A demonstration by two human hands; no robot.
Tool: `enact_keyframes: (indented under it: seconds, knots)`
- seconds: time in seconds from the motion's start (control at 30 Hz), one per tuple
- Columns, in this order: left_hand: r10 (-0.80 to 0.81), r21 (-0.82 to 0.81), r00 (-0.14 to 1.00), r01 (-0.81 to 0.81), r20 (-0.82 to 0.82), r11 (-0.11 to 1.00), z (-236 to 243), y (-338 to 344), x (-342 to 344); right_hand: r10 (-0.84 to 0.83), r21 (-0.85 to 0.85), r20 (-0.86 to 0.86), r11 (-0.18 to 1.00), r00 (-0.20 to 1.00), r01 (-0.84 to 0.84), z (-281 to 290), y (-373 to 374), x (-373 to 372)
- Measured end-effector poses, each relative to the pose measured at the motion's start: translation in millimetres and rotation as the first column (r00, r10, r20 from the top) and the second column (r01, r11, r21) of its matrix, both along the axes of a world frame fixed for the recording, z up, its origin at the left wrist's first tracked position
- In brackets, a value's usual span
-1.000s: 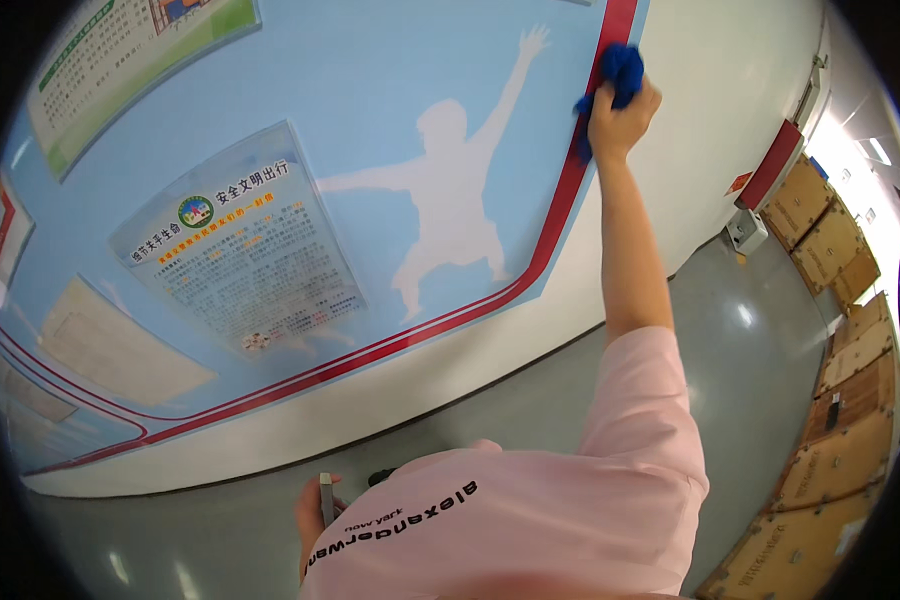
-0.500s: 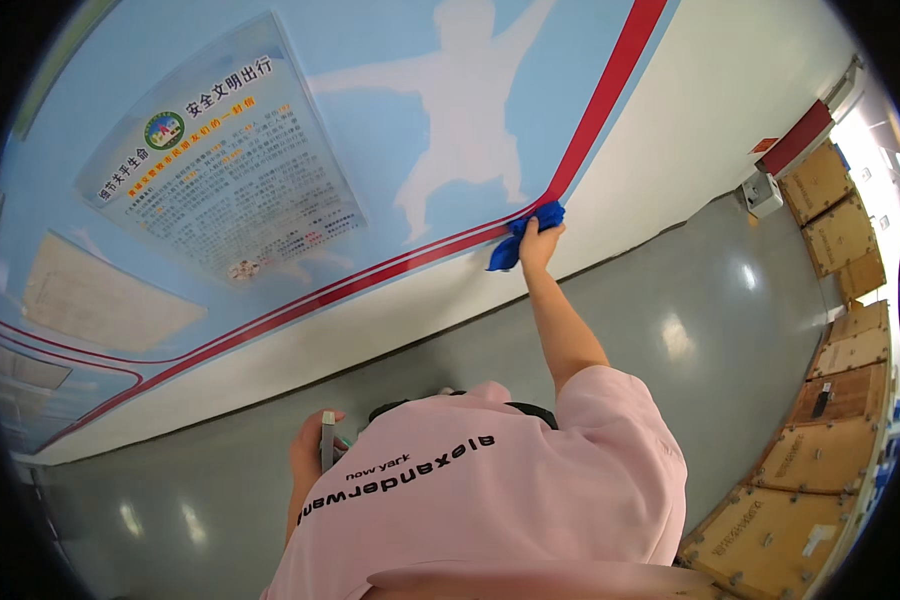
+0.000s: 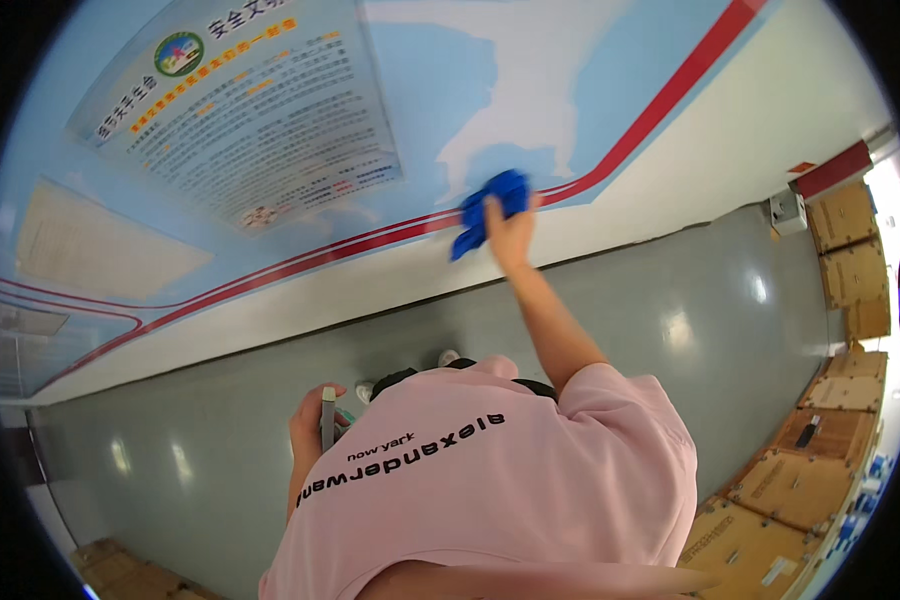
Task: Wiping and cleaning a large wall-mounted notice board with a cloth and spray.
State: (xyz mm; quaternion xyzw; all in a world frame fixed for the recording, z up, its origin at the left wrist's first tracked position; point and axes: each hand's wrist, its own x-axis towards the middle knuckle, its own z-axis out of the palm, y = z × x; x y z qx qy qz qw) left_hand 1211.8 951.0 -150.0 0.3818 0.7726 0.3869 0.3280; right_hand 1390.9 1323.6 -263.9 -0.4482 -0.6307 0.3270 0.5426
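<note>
My right hand [image 3: 511,235] is stretched out to the wall [image 3: 450,90], its fingers closed on a bunched blue cloth [image 3: 507,190]. The cloth presses on the light blue panel just where the red stripe [image 3: 370,242] runs, with a loose end hanging below. My left hand [image 3: 306,418] stays low beside my body, closed round what looks like a spray bottle [image 3: 328,420] with a grey head, a pale tip and a bit of green. My shirt hides most of that bottle.
A printed poster [image 3: 260,130] and a blank pale sheet [image 3: 100,245] are on the wall at left. Grey floor [image 3: 660,300] runs along its foot. Wooden crates [image 3: 840,400] line the right side; a small white box [image 3: 788,213] stands by the far wall.
My right hand has moved the cloth left and slightly up along the stripe, onto the blue area. My left hand still grips the bottle. The view has shifted a little.
</note>
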Motion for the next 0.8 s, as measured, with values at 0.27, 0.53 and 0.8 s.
enact_keyframes:
  seconds: [0.27,0.53,0.8]
  knots:
    - [0.067,-0.047,0.996,-0.064,0.058,0.997,17,-4,7,-0.374,0.329,-0.297,0.823,0.878,0.462,88,72,24]
    - [-0.033,0.019,0.999,0.034,-0.041,0.999,18,6,10,0.012,0.572,0.465,0.759,0.885,-0.311,5,-11,-38]
    - [0.028,0.122,0.999,-0.024,-0.029,0.992,-1,-7,11,-0.180,0.639,0.380,0.760,0.907,-0.117,68,31,17]
